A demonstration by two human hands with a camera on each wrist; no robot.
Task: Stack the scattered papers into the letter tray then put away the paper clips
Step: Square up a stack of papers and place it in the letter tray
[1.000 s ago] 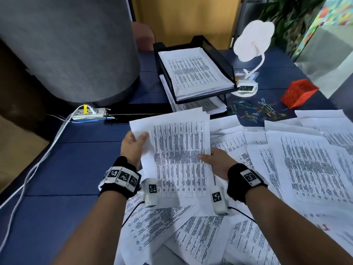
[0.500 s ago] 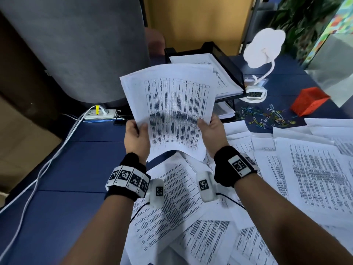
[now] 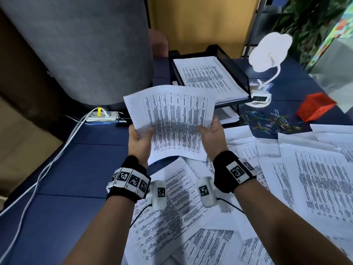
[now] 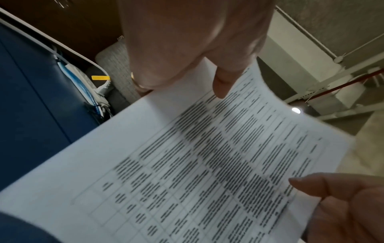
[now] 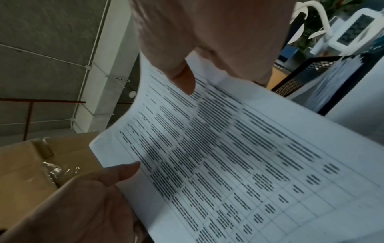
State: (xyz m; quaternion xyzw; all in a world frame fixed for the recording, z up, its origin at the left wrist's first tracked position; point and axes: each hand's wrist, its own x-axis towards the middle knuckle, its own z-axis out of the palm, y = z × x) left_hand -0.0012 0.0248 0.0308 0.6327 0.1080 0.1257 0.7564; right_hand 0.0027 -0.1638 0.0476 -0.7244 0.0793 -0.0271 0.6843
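Both arms reach forward, side by side, over the loose papers on the table. Each wrist wears a black band with square black-and-white tags. The left hand holds the left edge of a sheet of paper, thumb on top. The right hand holds the right edge the same way. The sheet is up in the air between the hands.

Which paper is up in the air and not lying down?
The printed sheet pinched between the left hand and right hand. It curves above the desk; all the other papers lie flat or sit in the black tray.
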